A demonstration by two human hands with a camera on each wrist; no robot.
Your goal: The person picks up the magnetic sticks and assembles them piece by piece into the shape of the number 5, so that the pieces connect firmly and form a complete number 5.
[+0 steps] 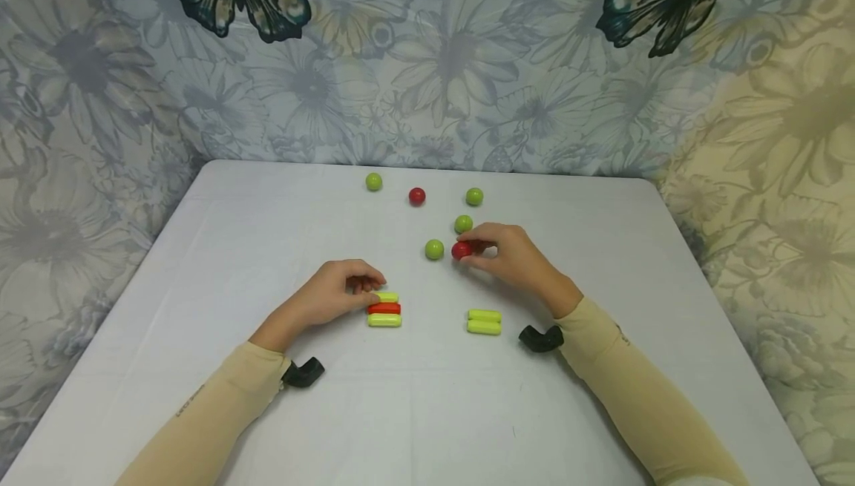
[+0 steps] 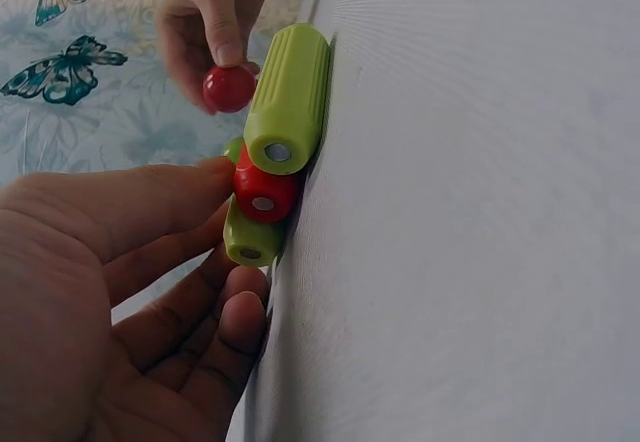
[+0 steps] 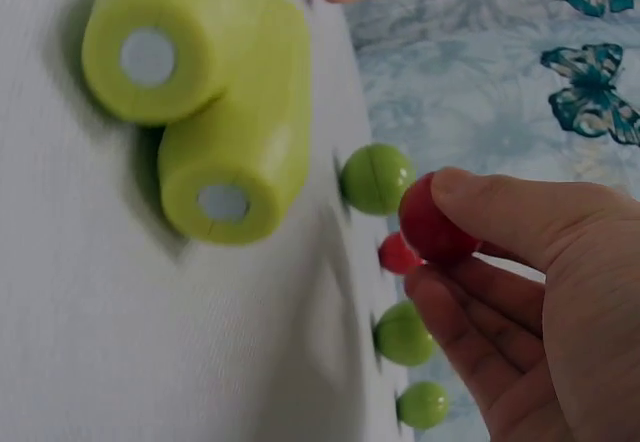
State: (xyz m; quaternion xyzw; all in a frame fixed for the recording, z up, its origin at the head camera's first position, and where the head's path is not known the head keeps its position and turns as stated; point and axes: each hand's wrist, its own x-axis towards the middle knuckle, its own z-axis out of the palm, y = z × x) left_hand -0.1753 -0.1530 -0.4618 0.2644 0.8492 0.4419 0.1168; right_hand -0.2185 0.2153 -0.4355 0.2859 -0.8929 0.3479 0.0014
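My right hand (image 1: 510, 252) pinches a red ball (image 3: 440, 224) between thumb and fingers. Close to it are a green ball (image 1: 434, 250) on the left and another green ball (image 1: 464, 224) just beyond. At the left, three short magnetic rods lie side by side: a near green rod (image 1: 384, 320), a red rod (image 1: 384, 309) and a far green rod (image 1: 389, 297). The left hand (image 1: 334, 293) has its thumb on the left end of the far green rod, fingers curled behind it. Metal discs show in the rod ends in the left wrist view.
Two more green rods (image 1: 484, 321) lie together in front of my right hand. Farther back on the white table (image 1: 267, 204) are a red ball (image 1: 417, 196), a green ball (image 1: 374, 182) and another green ball (image 1: 474, 196). A patterned wall stands behind.
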